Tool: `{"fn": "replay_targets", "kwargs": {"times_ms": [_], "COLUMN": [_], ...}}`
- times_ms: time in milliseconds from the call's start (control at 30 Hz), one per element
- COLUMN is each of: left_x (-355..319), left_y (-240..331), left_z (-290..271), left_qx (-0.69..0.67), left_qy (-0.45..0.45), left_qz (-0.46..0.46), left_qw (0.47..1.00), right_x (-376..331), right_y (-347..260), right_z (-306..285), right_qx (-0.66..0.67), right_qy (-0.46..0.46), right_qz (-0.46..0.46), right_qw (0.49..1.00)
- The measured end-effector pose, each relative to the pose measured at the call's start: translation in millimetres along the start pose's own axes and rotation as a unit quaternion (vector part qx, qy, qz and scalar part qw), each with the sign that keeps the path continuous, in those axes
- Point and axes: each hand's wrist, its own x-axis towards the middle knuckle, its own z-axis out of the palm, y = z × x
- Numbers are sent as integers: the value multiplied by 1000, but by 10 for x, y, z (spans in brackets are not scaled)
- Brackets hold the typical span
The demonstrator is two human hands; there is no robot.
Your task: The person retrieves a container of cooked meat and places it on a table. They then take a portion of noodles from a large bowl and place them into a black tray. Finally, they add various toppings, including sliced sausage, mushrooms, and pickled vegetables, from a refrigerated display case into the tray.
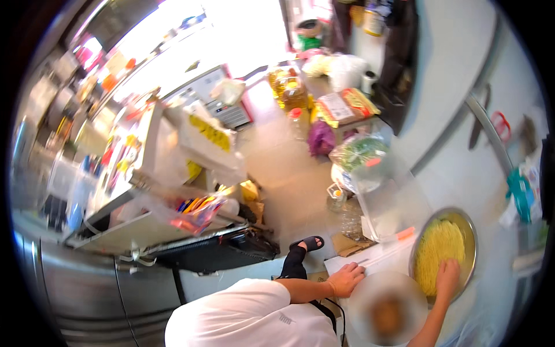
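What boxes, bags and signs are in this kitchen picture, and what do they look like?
Flat packet: on the far counter, rectangular, red, yellow and white.
Purple bag: on the floor below that packet, bulging.
Oil bottles: left of the packet, clear with yellow liquid.
Sign board: leaning by the bright doorway, white and grey with a red edge.
Yellow labels: on the white box, small rectangles.

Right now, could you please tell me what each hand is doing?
Left hand: open, flat on the white board, holding nothing.
Right hand: in the noodles in the bowl; grip cannot be told.
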Motion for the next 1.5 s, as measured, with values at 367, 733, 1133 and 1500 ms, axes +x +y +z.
{"fn": "replay_targets", "kwargs": {"times_ms": [367, 733, 1133, 1500], "left_x": [-124, -2691, -1358, -121], "left_y": [-214, -1063, -1694, -3471], "left_z": [5, -1166, -1630, -1113], "left_qx": [-139, 50, -150, -289], "left_qy": [115, 117, 16, -148], "left_qz": [-18, -463, -490, -572], "left_qw": [983, 877, 858, 753], "right_x": [-352, -972, -1540, -1488], "right_y": [-2409, -2953, -3026, -3301], "right_z": [-586, -311, 98, 20], "right_qx": [184, 287, 385, 346], "right_qy": [29, 10, -3, 106], "right_qz": [-391, -472, -182, -38], "right_qw": [902, 834, 905, 931]}}
